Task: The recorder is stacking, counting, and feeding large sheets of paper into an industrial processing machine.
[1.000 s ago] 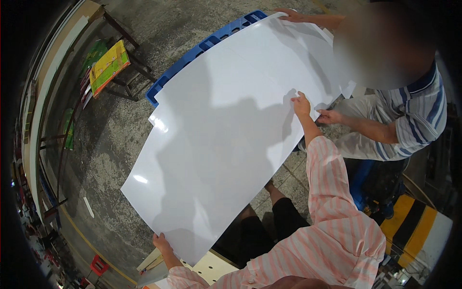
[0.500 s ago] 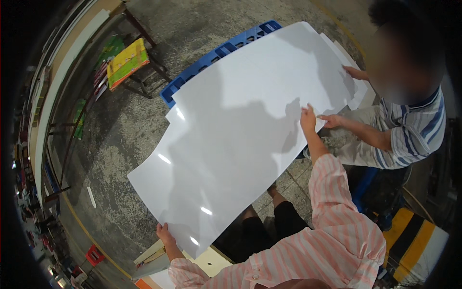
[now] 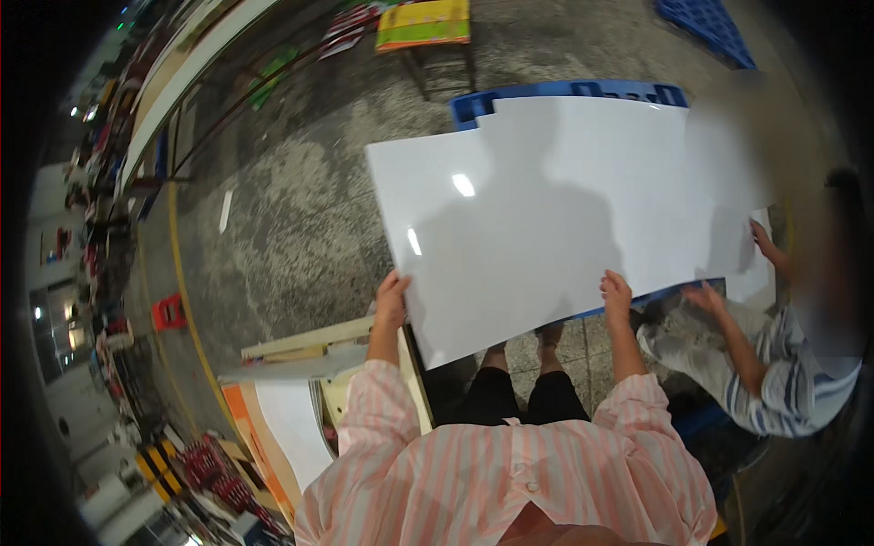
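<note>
Sheet swung round, our hands now both on the near edge

We've turned the big white sheet from a diagonal lie to nearly level across the view, over the blue pallet. Our left hand came up from the bottom corner to the near-left corner; our right hand dropped from mid-sheet to the near edge. The co-worker's hand moved to the far right edge.
</note>
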The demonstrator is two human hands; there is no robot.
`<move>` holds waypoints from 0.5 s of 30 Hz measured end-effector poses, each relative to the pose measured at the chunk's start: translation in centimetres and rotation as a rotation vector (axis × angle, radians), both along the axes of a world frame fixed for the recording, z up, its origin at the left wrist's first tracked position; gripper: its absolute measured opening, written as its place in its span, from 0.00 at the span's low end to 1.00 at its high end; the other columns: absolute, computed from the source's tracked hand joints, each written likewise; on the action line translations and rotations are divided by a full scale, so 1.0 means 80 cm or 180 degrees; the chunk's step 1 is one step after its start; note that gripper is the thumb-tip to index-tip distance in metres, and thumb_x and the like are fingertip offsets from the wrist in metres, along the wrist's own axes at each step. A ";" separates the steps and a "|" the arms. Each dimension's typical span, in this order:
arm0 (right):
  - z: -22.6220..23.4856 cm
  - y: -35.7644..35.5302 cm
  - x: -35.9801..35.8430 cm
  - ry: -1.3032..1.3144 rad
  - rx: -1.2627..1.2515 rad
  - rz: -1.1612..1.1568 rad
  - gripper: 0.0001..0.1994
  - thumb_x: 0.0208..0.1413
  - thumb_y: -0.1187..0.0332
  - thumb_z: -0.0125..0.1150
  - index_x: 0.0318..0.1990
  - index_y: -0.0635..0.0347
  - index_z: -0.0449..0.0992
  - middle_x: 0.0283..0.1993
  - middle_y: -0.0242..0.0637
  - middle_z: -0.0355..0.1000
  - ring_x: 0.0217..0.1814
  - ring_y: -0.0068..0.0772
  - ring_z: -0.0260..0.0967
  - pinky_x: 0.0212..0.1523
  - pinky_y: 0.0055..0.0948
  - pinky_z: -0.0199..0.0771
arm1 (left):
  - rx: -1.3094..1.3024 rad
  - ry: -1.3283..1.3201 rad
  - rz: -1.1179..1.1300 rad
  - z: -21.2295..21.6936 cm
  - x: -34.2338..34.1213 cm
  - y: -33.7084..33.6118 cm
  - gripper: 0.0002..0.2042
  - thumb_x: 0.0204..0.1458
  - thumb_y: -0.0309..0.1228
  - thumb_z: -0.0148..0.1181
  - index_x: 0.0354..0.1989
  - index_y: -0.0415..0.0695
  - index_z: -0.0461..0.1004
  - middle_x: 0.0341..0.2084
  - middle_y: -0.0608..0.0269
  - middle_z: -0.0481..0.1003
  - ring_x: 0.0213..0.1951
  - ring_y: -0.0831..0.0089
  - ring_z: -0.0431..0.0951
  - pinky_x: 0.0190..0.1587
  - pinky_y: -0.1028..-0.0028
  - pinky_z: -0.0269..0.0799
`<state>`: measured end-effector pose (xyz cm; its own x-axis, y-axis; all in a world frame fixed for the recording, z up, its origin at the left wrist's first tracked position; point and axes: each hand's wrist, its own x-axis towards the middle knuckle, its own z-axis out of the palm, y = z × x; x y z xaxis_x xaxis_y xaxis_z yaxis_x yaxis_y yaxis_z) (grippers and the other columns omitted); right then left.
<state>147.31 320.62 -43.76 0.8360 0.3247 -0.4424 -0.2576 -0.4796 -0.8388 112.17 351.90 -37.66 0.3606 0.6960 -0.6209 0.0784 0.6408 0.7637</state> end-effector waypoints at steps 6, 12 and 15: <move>0.090 0.164 -0.142 0.0691 0.0906 0.1456 0.10 0.48 0.74 0.54 0.38 0.64 0.74 0.33 0.34 0.73 0.32 0.22 0.69 0.34 0.19 0.70 | -0.0804 -0.0866 -0.0404 0.002 0.053 -0.020 0.17 0.51 0.30 0.48 0.50 0.41 0.63 0.42 0.66 0.70 0.43 0.74 0.70 0.45 0.70 0.66; 0.150 0.213 -0.219 -0.0998 0.0173 0.2231 0.11 0.50 0.71 0.50 0.41 0.60 0.73 0.27 0.42 0.71 0.28 0.35 0.70 0.30 0.29 0.68 | -0.1206 -0.1498 -0.0493 -0.006 0.079 -0.039 0.18 0.51 0.31 0.48 0.51 0.43 0.62 0.42 0.67 0.70 0.43 0.75 0.71 0.42 0.74 0.68; 0.151 0.200 -0.217 -0.1150 0.0169 0.2593 0.14 0.49 0.68 0.48 0.44 0.57 0.71 0.25 0.45 0.70 0.28 0.45 0.69 0.29 0.37 0.67 | -0.1246 -0.1546 -0.0391 -0.006 0.095 -0.049 0.17 0.51 0.32 0.48 0.50 0.45 0.63 0.40 0.69 0.71 0.40 0.76 0.71 0.37 0.77 0.66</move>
<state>129.99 336.66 -31.70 0.4223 0.8915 -0.1640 0.4308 -0.3566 -0.8290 119.76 347.97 -38.18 0.7279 0.3861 -0.5666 -0.1273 0.8881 0.4416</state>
